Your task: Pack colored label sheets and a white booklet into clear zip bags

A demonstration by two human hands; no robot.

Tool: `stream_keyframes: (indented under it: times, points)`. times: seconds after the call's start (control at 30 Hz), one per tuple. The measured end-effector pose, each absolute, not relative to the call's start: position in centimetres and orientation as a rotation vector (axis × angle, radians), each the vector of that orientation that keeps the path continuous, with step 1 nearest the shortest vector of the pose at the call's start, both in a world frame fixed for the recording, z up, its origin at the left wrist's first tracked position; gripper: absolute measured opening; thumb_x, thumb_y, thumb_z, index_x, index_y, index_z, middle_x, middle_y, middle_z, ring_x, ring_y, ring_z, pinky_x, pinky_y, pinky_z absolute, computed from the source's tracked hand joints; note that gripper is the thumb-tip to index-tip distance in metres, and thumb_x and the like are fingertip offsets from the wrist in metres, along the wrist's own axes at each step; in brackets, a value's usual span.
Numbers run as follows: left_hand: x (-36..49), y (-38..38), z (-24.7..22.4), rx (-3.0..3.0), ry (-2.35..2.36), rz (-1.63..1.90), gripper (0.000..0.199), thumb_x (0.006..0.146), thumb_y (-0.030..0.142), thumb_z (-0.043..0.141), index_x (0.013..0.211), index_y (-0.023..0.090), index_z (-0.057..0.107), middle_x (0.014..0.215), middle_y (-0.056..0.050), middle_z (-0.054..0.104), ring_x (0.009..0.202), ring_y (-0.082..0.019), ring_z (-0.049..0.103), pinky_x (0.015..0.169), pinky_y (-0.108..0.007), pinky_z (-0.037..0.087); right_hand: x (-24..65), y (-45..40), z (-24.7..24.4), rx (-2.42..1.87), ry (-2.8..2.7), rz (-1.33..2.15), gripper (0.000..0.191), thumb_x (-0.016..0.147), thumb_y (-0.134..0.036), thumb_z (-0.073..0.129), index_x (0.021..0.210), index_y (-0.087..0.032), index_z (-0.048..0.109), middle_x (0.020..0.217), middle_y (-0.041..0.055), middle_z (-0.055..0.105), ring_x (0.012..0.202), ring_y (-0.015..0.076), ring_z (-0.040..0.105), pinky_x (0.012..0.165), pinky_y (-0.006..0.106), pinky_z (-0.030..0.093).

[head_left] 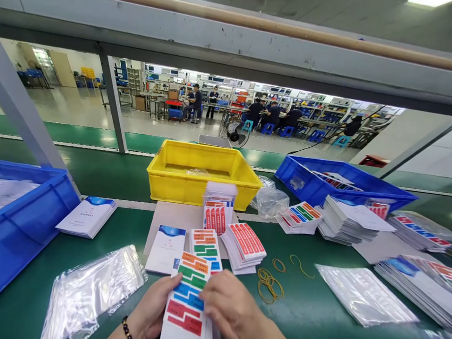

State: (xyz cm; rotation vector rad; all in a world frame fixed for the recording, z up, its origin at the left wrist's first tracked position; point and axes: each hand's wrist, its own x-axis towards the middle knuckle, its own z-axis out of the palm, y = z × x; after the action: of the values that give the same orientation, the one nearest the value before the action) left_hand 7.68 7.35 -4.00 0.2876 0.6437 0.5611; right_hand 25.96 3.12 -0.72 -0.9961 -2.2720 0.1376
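Note:
My left hand (154,305), with a beaded bracelet on its wrist, grips a sheet of colored stickers (189,303) by its left side, thumb on top. Other papers show beneath this sheet. My right hand (232,306) has its fingers bent together at the sheet's right edge; the fingertips are partly hidden. Just beyond lie another colored sticker sheet (206,244) and a stack of red sticker sheets (246,244). A pile of white booklets with blue tops (166,248) is left of them. Behind stands a clear holder (219,192) with red stickers in front.
Clear plastic bags (94,285) lie at left, and more bags (364,293) at right. Rubber bands (269,285) rest near my right hand. A yellow bin (197,186) stands behind, between blue bins (30,228) at left and right. Booklet stacks (344,224) fill the right side.

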Motion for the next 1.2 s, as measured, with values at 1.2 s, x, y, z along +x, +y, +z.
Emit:
stream_keyframes:
  times: [1.2]
  points:
    - [7.6, 7.1, -3.7, 0.308, 0.825, 0.602, 0.027, 0.075, 0.022, 0.068, 0.095, 0.006, 0.059, 0.077, -0.014, 0.075, 0.071, -0.029, 0.071, 0.068, -0.038, 0.056, 34.6, 7.0, -3.4, -2.24, -1.897, -0.394, 0.017, 0.076, -0.008, 0.049, 0.075, -0.015, 0.065, 0.074, 0.005, 0.064, 0.061, 0.0154, 0.059, 0.053, 0.024, 0.035]
